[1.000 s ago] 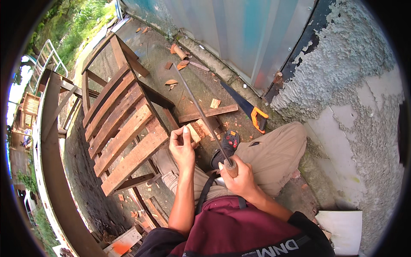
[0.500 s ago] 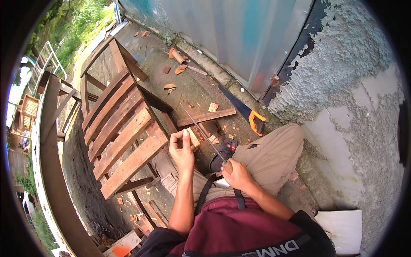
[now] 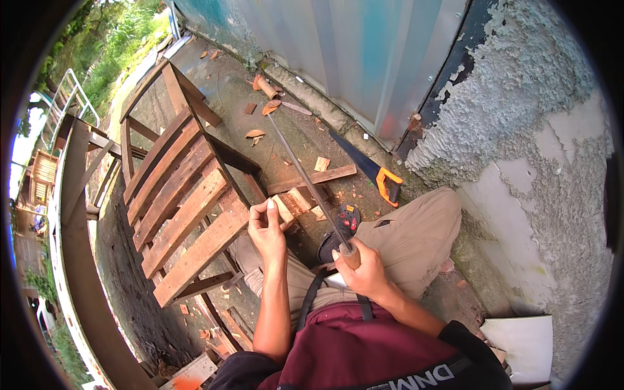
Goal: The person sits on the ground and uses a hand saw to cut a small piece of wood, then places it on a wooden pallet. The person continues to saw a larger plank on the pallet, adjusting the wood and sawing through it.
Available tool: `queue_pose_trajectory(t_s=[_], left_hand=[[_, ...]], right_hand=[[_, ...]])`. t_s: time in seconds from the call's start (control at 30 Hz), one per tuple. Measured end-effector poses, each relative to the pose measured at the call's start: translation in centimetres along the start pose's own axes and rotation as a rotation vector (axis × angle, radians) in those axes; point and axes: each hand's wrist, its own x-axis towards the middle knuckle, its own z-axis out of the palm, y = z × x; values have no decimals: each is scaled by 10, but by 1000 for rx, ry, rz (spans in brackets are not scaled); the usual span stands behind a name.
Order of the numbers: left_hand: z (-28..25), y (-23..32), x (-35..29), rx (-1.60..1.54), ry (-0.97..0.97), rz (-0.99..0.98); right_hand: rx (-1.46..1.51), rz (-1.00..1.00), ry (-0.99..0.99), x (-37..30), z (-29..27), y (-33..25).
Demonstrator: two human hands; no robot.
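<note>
My left hand [image 3: 266, 231] is closed on the near end of a short wood block [image 3: 292, 205], which has a rough, reddish-brown cut patch. My right hand [image 3: 361, 266] grips the round wooden handle of a long-bladed knife [image 3: 300, 170], its dark blade seen nearly edge-on. The blade points up and away, past the right side of the block; I cannot tell whether it touches. Beyond the hands a wooden plank [image 3: 315, 179] lies on the ground. My shoe [image 3: 348, 220] shows beside the blade, between my bent legs.
On the left stands a slatted wooden chair [image 3: 179, 175], close to my left hand. A handsaw [image 3: 364, 162] with an orange and black handle lies right of the plank. Wood chips and dry leaves [image 3: 255, 133] litter the concrete. A rough wall [image 3: 507, 110] rises at the right.
The knife has lifted and tilted, its tip now farther up and left and more of its handle showing. My left hand and the block have shifted slightly left.
</note>
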Motion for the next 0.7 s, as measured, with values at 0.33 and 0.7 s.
queue_pose_trajectory(t_s=[0.33,0.7], left_hand=[[24,-8,-24,20,-113,52],[18,8,-17,80,-4,37]], right_hand=[[0,31,12,-10,-14,3],[76,-77,95,-2,-16,-16]])
